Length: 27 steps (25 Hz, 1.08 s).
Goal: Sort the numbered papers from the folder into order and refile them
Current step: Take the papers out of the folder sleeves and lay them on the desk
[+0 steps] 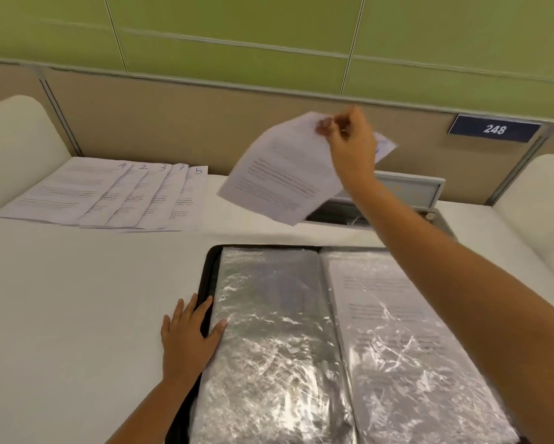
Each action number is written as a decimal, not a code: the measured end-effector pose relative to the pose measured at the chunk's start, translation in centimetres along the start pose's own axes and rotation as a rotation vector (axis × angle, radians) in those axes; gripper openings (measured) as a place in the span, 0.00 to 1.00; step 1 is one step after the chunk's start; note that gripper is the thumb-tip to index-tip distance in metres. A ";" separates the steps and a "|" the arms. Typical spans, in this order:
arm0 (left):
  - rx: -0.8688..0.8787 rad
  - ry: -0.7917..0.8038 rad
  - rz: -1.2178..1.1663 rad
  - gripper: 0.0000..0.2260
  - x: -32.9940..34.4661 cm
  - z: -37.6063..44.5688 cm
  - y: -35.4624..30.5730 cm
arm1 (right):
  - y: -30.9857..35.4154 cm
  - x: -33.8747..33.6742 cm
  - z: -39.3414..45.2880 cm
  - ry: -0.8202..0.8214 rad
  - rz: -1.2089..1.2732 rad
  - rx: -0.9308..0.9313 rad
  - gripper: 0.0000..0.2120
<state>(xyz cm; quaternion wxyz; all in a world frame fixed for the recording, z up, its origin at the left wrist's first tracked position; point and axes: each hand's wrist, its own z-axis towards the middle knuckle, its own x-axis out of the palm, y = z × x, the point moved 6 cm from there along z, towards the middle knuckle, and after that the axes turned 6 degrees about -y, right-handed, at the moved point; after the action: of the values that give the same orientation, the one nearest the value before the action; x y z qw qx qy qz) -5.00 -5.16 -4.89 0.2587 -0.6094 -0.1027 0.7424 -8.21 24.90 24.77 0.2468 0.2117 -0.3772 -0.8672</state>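
While the open folder [301,331] lies flat at the near edge of the pale, matte tabletop [77,299], its crinkled clear plastic sleeves catch the light w/ a silvery, wrinkled sheen. Black cover shows as a rounded border along the left side. Left-page sleeve looks dark behind the plastic; right-page sleeve [407,341] has a printed sheet inside, text lines visible thru the film.

Left hand [189,334] rests palm-down at the folder's left edge, grip spread: fingers straight, fingertips on the black border & the sleeve's margin, heel of the hand on the tabletop.

Farther back, right hand [349,139] is raised above the tabletop, arm crossing over the right page. Its grip pinches a loose white sheet [285,174] by the top edge, betw. thumb & fingertips. Sheet hangs tilted in the air, rectangular, printed text, somewhat blurred; its number can't be read.

Far left, a fanned row of papers [109,193] lies flat on the tabletop, overlapping, handwritten blue nos. at top corners: 4, 2, 3, 7, 5.

Behind the held sheet, a grey recessed cable box [407,193] w/ hinged lid. Beyond it a beige fabric partition [173,116] w/ a dark blue plate [494,128] reading 248, then green wall panels [237,24].
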 end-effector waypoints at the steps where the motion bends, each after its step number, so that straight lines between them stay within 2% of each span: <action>1: -0.008 0.015 -0.030 0.40 -0.2 0.2 -0.1 | 1.0 0.8 -1.6 0.057 0.022 -0.028 0.13; 5: -0.072 0.071 -0.307 0.34 -1.3 0.2 0.5 | 4.9 3.6 -7.2 0.199 0.115 -0.101 0.11; 6: -0.063 0.045 -0.346 0.32 -2.3 0.2 1.2 | 6.0 4.5 -8.1 0.235 0.150 -0.094 0.10; 7: 0.017 -0.014 -0.317 0.30 -3.7 0.1 1.5 | 7.0 5.4 -8.8 0.270 0.180 -0.083 0.09; 8: 0.175 -0.071 -0.242 0.26 -5.2 0.2 1.5 | 8.1 6.5 -9.3 0.296 0.201 -0.083 0.09; 10: 0.612 -0.082 -0.023 0.19 -7.4 -0.7 0.5 | 10.3 9.1 -10.0 0.321 0.233 -0.085 0.09; 11: 0.795 -0.084 0.047 0.19 -8.0 -1.5 0.4 | 11.2 11.0 -10.4 0.333 0.255 -0.071 0.09; 12: 0.888 -0.077 0.064 0.22 -8.6 -2.2 0.3 | 11.7 12.8 -10.9 0.343 0.273 -0.047 0.09; 13: 0.896 -0.082 0.062 0.24 -9.0 -2.5 0.7 | 12.1 14.6 -11.4 0.357 0.288 -0.023 0.09; 14: 0.831 -0.091 0.087 0.24 -9.5 -2.4 1.8 | 12.4 16.7 -12.2 0.378 0.297 0.004 0.08; 17: 0.442 -0.055 0.152 0.25 -9.6 -1.2 8.7 | 11.7 22.1 -15.0 0.460 0.283 0.089 0.02; 19: 0.305 0.040 0.241 0.28 -9.0 -1.2 12.7 | 10.2 24.8 -17.3 0.531 0.243 0.148 0.11; 21: 0.289 0.113 0.286 0.29 -8.5 -1.7 15.0 | 7.7 27.0 -19.9 0.629 0.160 0.206 0.20; 23: 0.293 0.130 0.303 0.28 -9.3 -1.5 16.5 | 5.0 27.9 -22.6 0.712 0.012 0.186 0.24; 27: 0.247 0.048 0.353 0.28 -12.4 -0.4 21.5 | 0.7 27.1 -29.7 0.909 -0.281 0.010 0.17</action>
<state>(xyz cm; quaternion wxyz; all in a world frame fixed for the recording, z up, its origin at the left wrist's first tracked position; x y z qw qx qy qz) -8.68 -29.70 -4.45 0.1997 -0.5992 0.1036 0.7684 -12.93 -7.80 1.83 0.2661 0.6198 -0.2029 -0.7098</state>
